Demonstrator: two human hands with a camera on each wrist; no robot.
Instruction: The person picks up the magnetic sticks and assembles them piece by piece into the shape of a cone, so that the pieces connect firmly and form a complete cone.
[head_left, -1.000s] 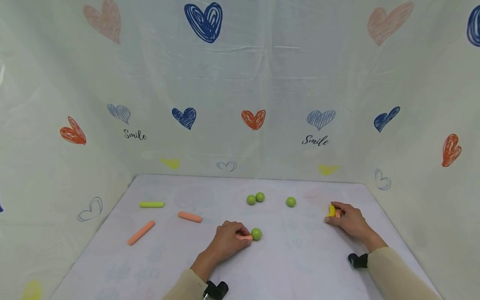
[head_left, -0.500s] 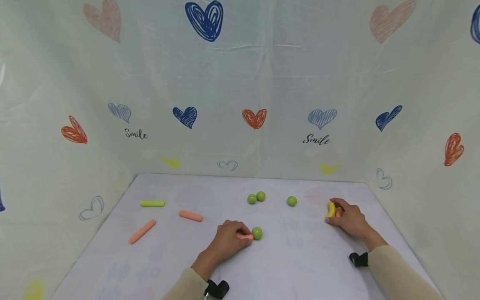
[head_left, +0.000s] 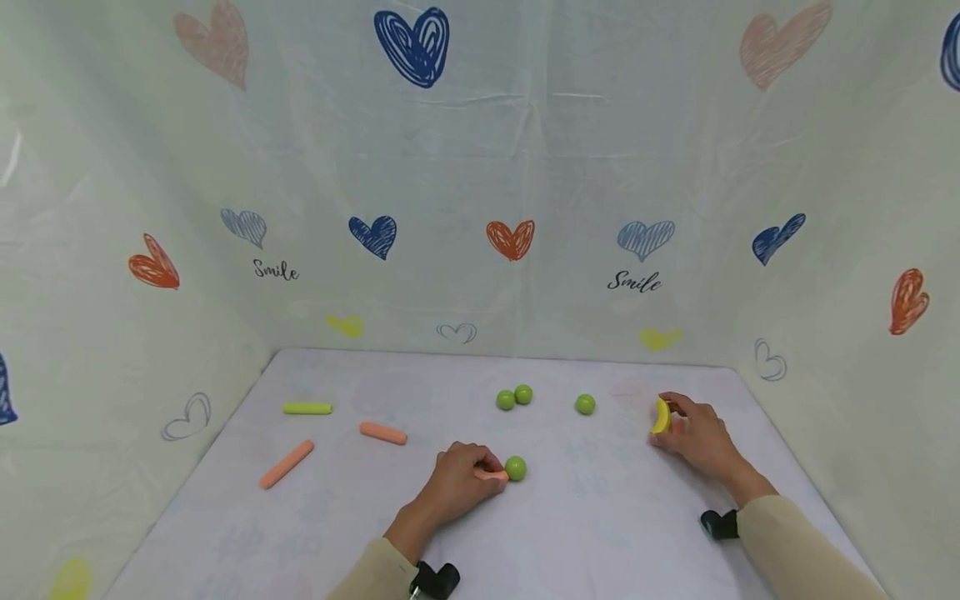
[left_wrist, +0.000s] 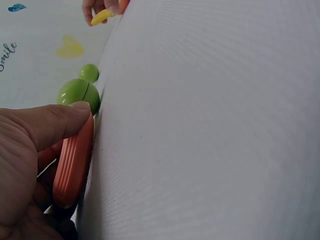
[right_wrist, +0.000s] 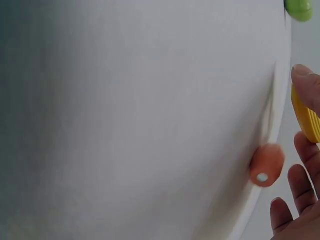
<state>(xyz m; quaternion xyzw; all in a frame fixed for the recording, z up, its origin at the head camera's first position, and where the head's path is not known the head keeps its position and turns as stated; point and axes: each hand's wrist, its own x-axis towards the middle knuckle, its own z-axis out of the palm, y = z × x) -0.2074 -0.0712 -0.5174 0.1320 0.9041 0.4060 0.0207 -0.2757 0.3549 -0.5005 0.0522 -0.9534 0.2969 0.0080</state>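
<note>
My left hand (head_left: 459, 483) pinches a short orange ribbed stick (left_wrist: 74, 162) between thumb and fingers, low at the table. The stick's far end meets a green ball (head_left: 516, 468) with a seam round it. At the right, my right hand (head_left: 699, 437) pinches a yellow curved piece like a toy banana (head_left: 660, 416) between thumb and fingertips. In the right wrist view, the yellow piece is partly cut off by the frame edge. An orange piece (right_wrist: 266, 165) with a pale dot on its end lies on the table beside that hand's fingers.
Further back are two green balls (head_left: 506, 400) side by side and a lone green ball (head_left: 585, 404). On the left lie a yellow-green stick (head_left: 307, 408) and two orange sticks, one nearer (head_left: 287, 464) and one shorter (head_left: 383, 433). A heart-printed curtain encloses the table.
My right hand has risen slightly with the yellow banana piece, which now sits a little higher and to the left. My left hand keeps its hold on the orange stick.
</note>
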